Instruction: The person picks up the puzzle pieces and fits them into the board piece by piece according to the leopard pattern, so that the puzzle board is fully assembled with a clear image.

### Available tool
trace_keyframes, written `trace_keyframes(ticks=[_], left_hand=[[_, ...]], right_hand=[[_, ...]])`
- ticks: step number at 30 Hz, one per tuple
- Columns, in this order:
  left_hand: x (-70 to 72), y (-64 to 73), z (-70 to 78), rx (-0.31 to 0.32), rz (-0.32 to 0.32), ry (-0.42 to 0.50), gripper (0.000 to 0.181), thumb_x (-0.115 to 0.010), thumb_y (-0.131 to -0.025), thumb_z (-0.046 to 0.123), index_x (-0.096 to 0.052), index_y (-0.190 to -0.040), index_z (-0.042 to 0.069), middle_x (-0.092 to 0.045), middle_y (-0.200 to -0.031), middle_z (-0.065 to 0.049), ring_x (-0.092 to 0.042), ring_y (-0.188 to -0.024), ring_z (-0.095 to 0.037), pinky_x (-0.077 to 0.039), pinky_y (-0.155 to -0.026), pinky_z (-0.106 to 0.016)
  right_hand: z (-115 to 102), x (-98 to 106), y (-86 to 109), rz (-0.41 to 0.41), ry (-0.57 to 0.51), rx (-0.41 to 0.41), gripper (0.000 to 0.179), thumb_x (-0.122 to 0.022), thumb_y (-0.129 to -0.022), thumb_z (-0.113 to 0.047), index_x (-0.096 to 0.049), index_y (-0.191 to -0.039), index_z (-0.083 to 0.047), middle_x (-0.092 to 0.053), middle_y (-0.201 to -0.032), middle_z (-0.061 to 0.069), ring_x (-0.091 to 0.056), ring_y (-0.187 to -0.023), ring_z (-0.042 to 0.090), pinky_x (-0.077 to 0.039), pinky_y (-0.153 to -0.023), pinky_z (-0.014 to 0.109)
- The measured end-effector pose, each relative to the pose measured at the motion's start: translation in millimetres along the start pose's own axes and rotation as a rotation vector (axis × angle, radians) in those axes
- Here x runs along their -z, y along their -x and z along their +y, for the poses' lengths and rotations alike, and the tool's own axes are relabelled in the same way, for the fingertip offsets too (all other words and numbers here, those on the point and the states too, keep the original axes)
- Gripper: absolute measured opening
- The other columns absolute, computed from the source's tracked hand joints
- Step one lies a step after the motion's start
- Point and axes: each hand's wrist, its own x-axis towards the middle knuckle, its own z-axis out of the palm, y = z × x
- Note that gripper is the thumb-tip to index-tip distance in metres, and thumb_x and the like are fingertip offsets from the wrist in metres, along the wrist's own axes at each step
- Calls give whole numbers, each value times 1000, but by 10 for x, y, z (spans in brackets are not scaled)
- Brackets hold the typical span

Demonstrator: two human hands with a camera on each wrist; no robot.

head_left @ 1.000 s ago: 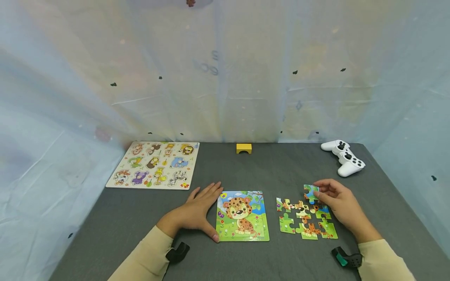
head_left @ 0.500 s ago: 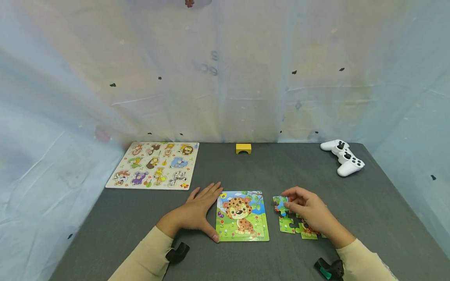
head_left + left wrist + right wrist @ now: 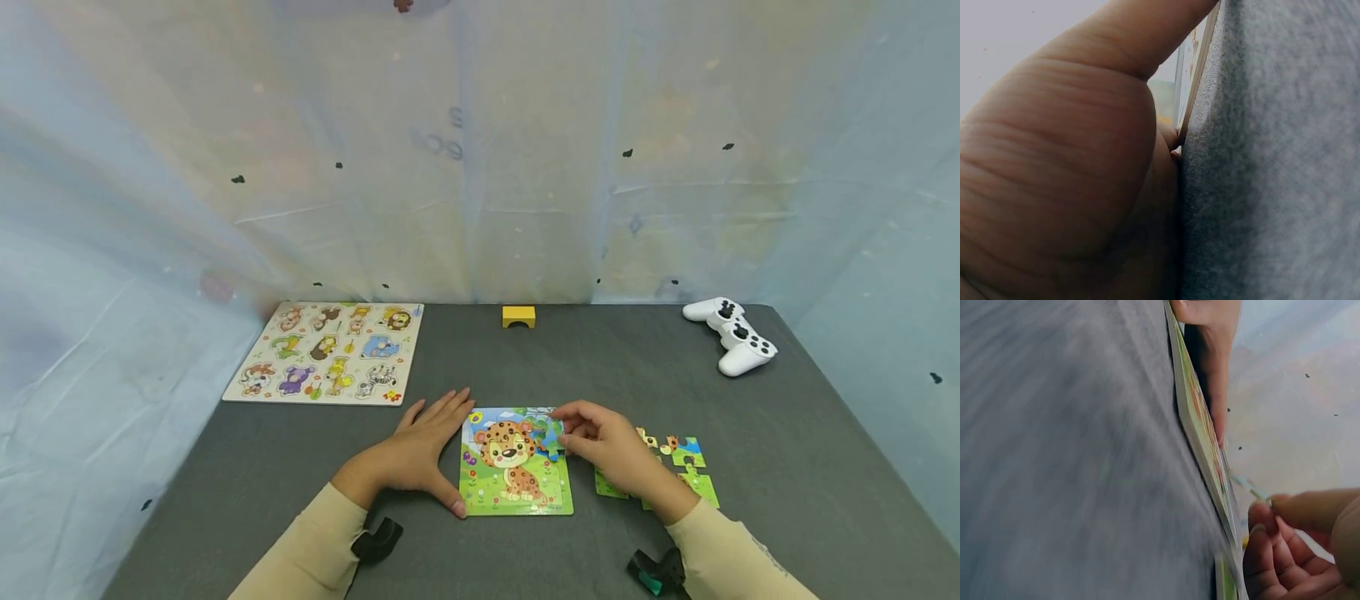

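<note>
My left hand [image 3: 416, 457] lies spread on the table, its thumb and fingertips along the left edge of a square leopard jigsaw board [image 3: 487, 506]. Between thumb and fingers my right hand [image 3: 618, 450] pinches a blue and green jigsaw piece [image 3: 550, 437] over the board's upper right corner. In the right wrist view that piece [image 3: 1249, 487] is held above the board [image 3: 1196, 434], seen edge-on. Several loose jigsaw pieces [image 3: 698, 486] lie right of the board, partly hidden under the right hand and forearm. The palm [image 3: 1054, 169] fills much of the left wrist view.
A wooden animal peg puzzle [image 3: 326, 354] sits at the back left. At the back middle stands a yellow arch block [image 3: 518, 316], and a white game controller [image 3: 733, 335] rests at the back right. A pale plastic sheet [image 3: 480, 183] hangs behind the table.
My right hand has carried the pinched jigsaw piece leftward from the loose pieces to above the board's upper right corner. My left hand stays at the board's left edge.
</note>
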Motion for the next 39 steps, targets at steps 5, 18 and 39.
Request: trace_keyframes(ticks=[5, 18, 39], left_hand=[[-2, 3, -12, 0, 6, 4, 154, -96, -62, 77, -15, -177, 14, -4, -182, -3, 2, -166, -24, 5, -125, -65], [7, 4, 7, -2, 5, -5, 154, -97, -62, 75, -14, -177, 14, -5, -182, -4, 1, -166, -25, 5, -126, -64], [12, 6, 4, -8, -1, 0, 153, -96, -63, 76, -14, -177, 16, -4, -182, -3, 1, -166, -24, 4, -126, -64]], right_hand=[[-58, -91, -92, 44, 5, -24, 30, -73, -106, -6, -72, -136, -5, -69, -105, 4, -70, -86, 22, -58, -73, 34], [-101, -161, -115, 139, 296, 50, 33, -77, -104, -10, -74, -136, -8, -67, -119, 4, -66, -97, 17, -57, -80, 41], [-169, -227, 82, -204, 726, 211, 65, -67, -110, -42, -51, -165, -11, -42, -171, 8, -35, -157, 37, -35, -110, 80]])
